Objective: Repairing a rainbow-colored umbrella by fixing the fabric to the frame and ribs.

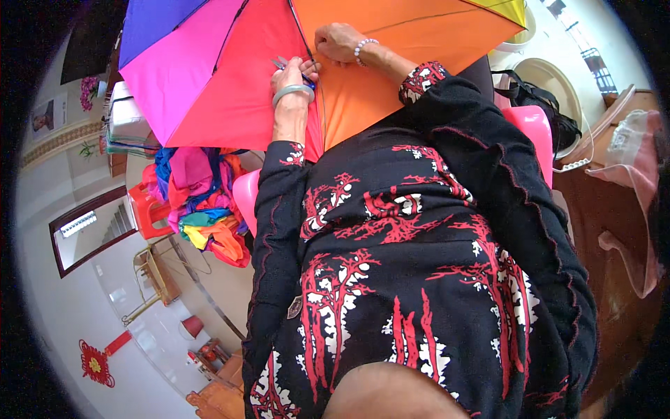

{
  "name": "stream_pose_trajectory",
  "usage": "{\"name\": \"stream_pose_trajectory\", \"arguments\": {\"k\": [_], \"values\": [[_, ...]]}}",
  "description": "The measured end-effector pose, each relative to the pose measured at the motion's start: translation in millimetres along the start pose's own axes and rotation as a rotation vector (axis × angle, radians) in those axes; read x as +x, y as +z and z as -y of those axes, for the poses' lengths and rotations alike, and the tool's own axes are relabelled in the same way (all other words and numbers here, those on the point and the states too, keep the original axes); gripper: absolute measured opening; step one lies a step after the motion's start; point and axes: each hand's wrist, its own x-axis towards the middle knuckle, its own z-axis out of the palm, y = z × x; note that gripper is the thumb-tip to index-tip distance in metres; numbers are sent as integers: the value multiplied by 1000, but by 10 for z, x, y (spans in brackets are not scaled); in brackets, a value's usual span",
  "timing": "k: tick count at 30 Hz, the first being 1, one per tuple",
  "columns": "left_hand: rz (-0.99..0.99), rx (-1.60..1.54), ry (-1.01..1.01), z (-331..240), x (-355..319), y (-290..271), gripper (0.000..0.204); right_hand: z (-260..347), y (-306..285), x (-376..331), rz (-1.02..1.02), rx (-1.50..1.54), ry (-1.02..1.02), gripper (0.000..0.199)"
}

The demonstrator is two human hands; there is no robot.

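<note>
An opened umbrella with purple, pink, red [258, 77], orange [412, 52] and yellow panels lies across my lap, its dark ribs showing. My left hand [294, 75], with a pale bangle at the wrist, is closed beside the rib between the red and orange panels. Grey pointed blades and a bit of blue stick out of it, looking like small scissors [279, 63]. Just to the right and farther away, my right hand [340, 43] is over the orange panel, a beaded bracelet on its wrist. Its fingers are curled together; whatever they pinch is too small to make out.
Bright multicoloured cloth [202, 202] is heaped at the left, by a red plastic stool [150, 202]. A pink chair [532, 136] shows on both sides of me. At right stand a cream bucket [551, 77], a black bag [537, 105] and a wooden surface with pale pink cloth [631, 181].
</note>
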Motion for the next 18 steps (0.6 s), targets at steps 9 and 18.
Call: {"name": "stream_pose_trajectory", "arguments": {"k": [9, 18], "values": [[58, 85, -2, -30, -13, -13, 13, 43, -5, -15, 1, -6, -6, 14], [68, 54, 17, -46, -82, 52, 11, -14, 149, 31, -121, -122, -148, 15]]}}
